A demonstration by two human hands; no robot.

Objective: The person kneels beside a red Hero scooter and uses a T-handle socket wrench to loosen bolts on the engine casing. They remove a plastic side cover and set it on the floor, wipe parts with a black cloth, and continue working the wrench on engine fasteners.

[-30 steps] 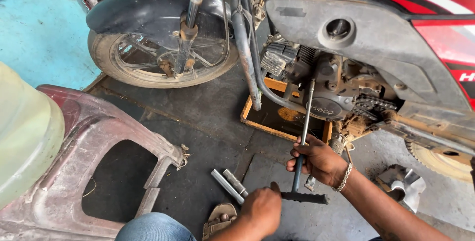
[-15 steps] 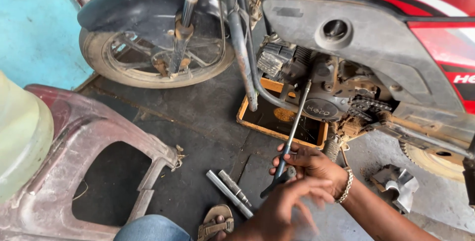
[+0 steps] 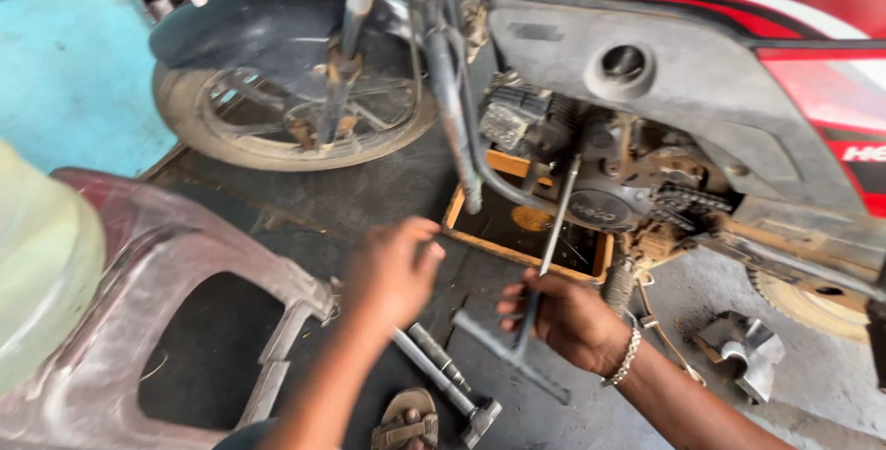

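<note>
I am looking down at the motorcycle (image 3: 664,72) standing on the workshop floor (image 3: 369,192), with an orange drip tray (image 3: 480,238) lying under its engine (image 3: 600,192). My right hand (image 3: 568,316) is gripping the T-handle wrench (image 3: 540,275), fingers wrapped around the shaft just above the crossbar, while the tip is reaching up to the engine. I judge it stiff, heavy steel, maybe oily, so best held low at the crossbar. My left hand (image 3: 392,270) is hovering loosely curled, holding nothing, above two loose sockets (image 3: 443,372).
</note>
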